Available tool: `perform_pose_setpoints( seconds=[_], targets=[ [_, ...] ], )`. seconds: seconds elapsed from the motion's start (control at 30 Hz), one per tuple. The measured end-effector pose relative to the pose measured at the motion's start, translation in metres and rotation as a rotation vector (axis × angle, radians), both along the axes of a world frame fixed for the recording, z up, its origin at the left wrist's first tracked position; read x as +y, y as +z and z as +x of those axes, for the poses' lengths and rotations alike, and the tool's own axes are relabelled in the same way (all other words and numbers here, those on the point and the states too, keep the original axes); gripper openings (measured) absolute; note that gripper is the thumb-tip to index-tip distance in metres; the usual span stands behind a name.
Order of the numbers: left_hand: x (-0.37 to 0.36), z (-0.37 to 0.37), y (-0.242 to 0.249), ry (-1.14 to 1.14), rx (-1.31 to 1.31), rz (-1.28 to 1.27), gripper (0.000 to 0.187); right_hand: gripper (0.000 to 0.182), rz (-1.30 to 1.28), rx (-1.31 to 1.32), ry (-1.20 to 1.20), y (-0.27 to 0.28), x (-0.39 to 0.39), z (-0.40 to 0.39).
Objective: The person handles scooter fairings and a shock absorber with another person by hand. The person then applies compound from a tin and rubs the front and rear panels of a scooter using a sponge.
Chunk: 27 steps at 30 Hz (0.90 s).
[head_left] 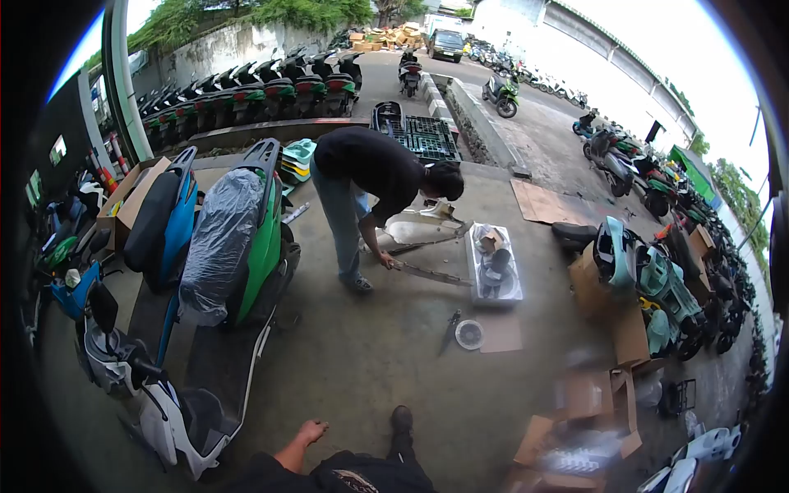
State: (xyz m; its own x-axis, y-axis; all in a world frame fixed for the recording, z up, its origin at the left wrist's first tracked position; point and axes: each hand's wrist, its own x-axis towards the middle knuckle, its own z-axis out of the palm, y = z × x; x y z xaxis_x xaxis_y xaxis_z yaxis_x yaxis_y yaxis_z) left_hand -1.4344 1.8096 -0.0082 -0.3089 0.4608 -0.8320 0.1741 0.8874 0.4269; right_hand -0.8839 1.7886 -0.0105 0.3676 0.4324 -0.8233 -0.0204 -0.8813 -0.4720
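My left hand (pixel 312 431) hangs low in front of my body, its fingers loosely curled together with nothing visible in them. It is over the concrete floor, nearest to the scooter with the white front (pixel 164 419) on the left. My right hand is out of the picture. Ahead, a person in a black top (pixel 366 168) bends down, one hand on a long narrow strip-like part (pixel 431 274). Beside that part lies a white foam tray (pixel 508 294) with a grey cylindrical piece inside. A round whitish disc (pixel 469 334) and a dark tool (pixel 450 329) rest on the floor.
A green scooter with a plastic-wrapped seat (pixel 222 238) and a blue one (pixel 168 222) stand at left. Open cardboard boxes (pixel 588 394) sit at lower right. Pale green body panels (pixel 666 283) are piled at right. A black pallet (pixel 427 138) lies behind the person.
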Motion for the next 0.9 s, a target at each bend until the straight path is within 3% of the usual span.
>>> perform_pose_setpoints(
  seconds=[0.07,0.1,0.17,0.2,0.27,0.47,0.53,0.63,0.73,0.8,0.87,0.9],
  targets=[
    [0.005,0.015,0.011,0.222,-0.156,0.267,0.046,0.052,-0.003,-0.009,-0.050,-0.002,-0.056,-0.022],
    [-0.006,0.013,0.006,0.174,-0.155,0.239,0.046,0.052,-0.009,-0.011,-0.071,-0.002,-0.085,-0.034],
    [-0.022,0.018,-0.004,-0.187,-0.044,0.410,0.047,0.052,-0.029,0.000,-0.091,0.004,-0.136,-0.055],
    [-0.033,0.024,-0.003,-0.191,-0.046,0.419,0.047,0.052,-0.037,0.010,-0.098,0.003,-0.162,-0.060],
    [-0.079,0.028,-0.004,-0.271,-0.115,0.144,0.049,0.052,-0.070,0.034,-0.096,0.000,-0.213,-0.066],
    [-0.231,0.007,-0.025,-0.351,-0.023,-0.331,0.043,0.053,-0.142,0.048,-0.077,0.009,-0.349,-0.048],
    [-0.262,0.010,0.000,-0.402,0.041,-0.368,0.040,0.053,-0.143,0.051,-0.069,0.007,-0.375,-0.033],
    [-0.306,0.013,-0.028,-0.247,0.024,-0.326,0.037,0.054,-0.144,0.045,-0.036,-0.004,-0.412,0.004],
    [-0.333,0.047,-0.014,-0.138,0.030,-0.185,0.041,0.054,-0.116,0.032,-0.012,-0.030,-0.450,0.050],
    [-0.339,0.080,-0.005,-0.035,-0.036,-0.021,0.042,0.054,-0.095,-0.007,-0.085,-0.036,-0.459,0.071],
    [-0.348,0.120,-0.003,0.045,-0.104,0.090,0.039,0.057,-0.159,-0.039,-0.371,-0.012,-0.437,0.073],
    [-0.362,0.135,-0.014,0.093,-0.163,0.136,0.038,0.054,-0.045,-0.026,-0.343,-0.015,-0.442,0.082]
  ],
)
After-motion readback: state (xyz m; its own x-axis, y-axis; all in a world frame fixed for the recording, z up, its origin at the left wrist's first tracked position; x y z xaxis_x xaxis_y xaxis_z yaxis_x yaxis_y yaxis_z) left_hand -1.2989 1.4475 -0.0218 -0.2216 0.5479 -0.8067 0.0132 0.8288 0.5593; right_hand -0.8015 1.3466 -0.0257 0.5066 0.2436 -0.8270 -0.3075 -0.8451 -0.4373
